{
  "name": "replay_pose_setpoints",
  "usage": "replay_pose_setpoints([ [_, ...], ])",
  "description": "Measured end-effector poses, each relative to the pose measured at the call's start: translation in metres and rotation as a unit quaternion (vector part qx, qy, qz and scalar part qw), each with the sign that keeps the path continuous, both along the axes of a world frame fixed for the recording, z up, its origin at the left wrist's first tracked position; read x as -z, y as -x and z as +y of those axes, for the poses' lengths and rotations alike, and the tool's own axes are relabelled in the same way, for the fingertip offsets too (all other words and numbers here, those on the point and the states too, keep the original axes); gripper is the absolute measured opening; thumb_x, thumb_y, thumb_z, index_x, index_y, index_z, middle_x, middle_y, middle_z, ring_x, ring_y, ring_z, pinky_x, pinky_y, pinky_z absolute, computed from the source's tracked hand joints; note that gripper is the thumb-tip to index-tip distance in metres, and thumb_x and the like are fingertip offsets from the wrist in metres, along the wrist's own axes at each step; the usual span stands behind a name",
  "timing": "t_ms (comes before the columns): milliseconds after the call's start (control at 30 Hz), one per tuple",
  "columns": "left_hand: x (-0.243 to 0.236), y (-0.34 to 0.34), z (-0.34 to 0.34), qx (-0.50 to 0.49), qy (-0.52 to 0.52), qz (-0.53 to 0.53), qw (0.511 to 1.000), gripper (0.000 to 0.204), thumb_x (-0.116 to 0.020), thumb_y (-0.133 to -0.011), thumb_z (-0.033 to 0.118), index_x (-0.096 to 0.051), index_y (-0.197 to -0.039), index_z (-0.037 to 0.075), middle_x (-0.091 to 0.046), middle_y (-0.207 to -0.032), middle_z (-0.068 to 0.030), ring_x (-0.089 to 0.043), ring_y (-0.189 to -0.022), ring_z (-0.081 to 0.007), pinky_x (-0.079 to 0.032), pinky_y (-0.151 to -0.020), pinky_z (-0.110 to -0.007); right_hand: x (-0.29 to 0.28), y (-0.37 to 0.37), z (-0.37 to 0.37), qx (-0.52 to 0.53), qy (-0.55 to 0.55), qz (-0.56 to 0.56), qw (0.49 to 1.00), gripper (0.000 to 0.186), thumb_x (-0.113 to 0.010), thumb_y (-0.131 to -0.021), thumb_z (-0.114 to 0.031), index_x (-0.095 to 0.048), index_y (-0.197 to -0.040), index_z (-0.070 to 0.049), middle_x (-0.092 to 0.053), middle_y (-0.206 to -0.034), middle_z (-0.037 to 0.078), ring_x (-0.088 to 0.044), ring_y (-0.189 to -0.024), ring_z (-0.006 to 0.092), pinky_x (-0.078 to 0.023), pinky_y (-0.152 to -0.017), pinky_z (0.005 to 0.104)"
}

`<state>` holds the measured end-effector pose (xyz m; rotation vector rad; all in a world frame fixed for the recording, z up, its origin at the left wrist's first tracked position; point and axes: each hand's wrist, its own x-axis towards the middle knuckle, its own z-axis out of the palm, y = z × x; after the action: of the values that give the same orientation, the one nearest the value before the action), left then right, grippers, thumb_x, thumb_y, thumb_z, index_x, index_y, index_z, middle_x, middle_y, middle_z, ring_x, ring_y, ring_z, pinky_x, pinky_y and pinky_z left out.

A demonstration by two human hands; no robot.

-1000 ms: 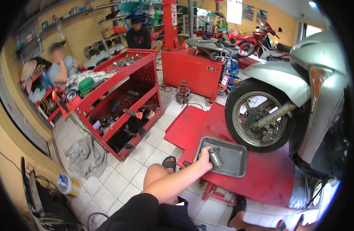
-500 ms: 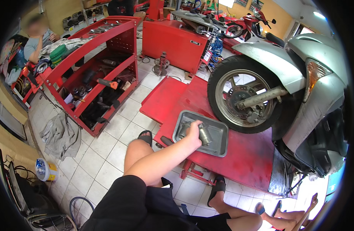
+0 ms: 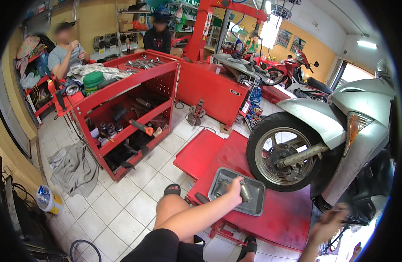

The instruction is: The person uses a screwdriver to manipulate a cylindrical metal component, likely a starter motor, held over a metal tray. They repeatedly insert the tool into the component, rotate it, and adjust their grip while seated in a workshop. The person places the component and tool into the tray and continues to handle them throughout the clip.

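My left hand (image 3: 234,192) reaches into a grey metal tray (image 3: 258,205) on the red lift platform. Its fingers are closed on a dull silver cylindrical metal part (image 3: 246,194); the exact kind is unclear. Another dark metal part (image 3: 220,188) lies in the tray on the left side of that hand, partly covered by it. At the lower right, my right hand (image 3: 332,218) is raised near the front of the silver scooter (image 3: 362,131). Motion blur smears its fingers, so whether it holds anything does not show.
The scooter's front wheel (image 3: 285,153) stands on the platform (image 3: 279,222) just beyond the tray. A red tool trolley (image 3: 131,89) with wrenches on top is at the left. Grey cloth (image 3: 74,169) and a white bucket (image 3: 50,200) sit on the tiles. Two people sit behind the trolley.
The view has tilted up, so the scene sits lower in the picture. My right hand has come in at the lower right. My left hand stays in the tray at the metal part.
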<state>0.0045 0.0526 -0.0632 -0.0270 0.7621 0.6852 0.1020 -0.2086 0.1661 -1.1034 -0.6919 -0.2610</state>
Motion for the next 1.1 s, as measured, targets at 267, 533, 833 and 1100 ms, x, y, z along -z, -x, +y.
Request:
replay_pose_setpoints([
  [267, -0.028, -0.005, -0.016, 0.027, -0.014, -0.018, 0.999, 0.032, -0.071, -0.076, 0.023, -0.060, -0.096, 0.001, -0.064, -0.088, -0.0136, -0.067, -0.075, -0.0262, -0.057, -0.067, -0.046, 0.288, 0.049, -0.021, 0.001, 0.284, 0.203, 0.937, 0.020, -0.061, -0.098, -0.018, -0.061, -0.088, -0.001, -0.058, -0.075, 0.000, -0.050, -0.067, 0.0096, -0.041, -0.061, 0.0256],
  [533, -0.040, -0.017, -0.020, 0.027, -0.015, -0.033, 0.999, 0.029, -0.070, -0.076, 0.023, -0.058, -0.091, 0.001, -0.063, -0.081, -0.0128, -0.065, -0.065, -0.0259, -0.056, -0.059, -0.047, 0.244, 0.064, -0.025, -0.008, 0.229, 0.198, 0.953, 0.015, -0.065, -0.093, -0.009, -0.066, -0.100, 0.004, -0.066, -0.083, 0.006, -0.061, -0.076, 0.0136, -0.047, -0.070, 0.0259],
  [833, -0.048, -0.012, -0.031, 0.006, -0.008, -0.002, 1.000, 0.023, -0.069, -0.074, 0.021, -0.060, -0.081, 0.000, -0.063, -0.072, -0.0110, -0.064, -0.057, -0.0239, -0.055, -0.054, -0.043, 0.166, 0.046, -0.059, -0.068, 0.198, 0.106, 0.972, 0.020, -0.065, -0.091, -0.005, -0.065, -0.105, 0.008, -0.068, -0.092, 0.010, -0.063, -0.085, 0.0159, -0.049, -0.082, 0.0287],
  [1100, -0.042, 0.042, -0.013, -0.030, -0.027, 0.013, 0.999, 0.034, -0.068, -0.077, 0.029, -0.063, -0.096, 0.002, -0.065, -0.090, -0.0132, -0.067, -0.079, -0.0271, -0.056, -0.071, -0.048, 0.122, 0.069, -0.043, -0.081, 0.243, 0.121, 0.959, 0.015, -0.067, -0.091, -0.014, -0.068, -0.100, -0.002, -0.056, -0.066, -0.005, -0.031, -0.040, 0.0009, -0.018, -0.036, 0.0218],
])
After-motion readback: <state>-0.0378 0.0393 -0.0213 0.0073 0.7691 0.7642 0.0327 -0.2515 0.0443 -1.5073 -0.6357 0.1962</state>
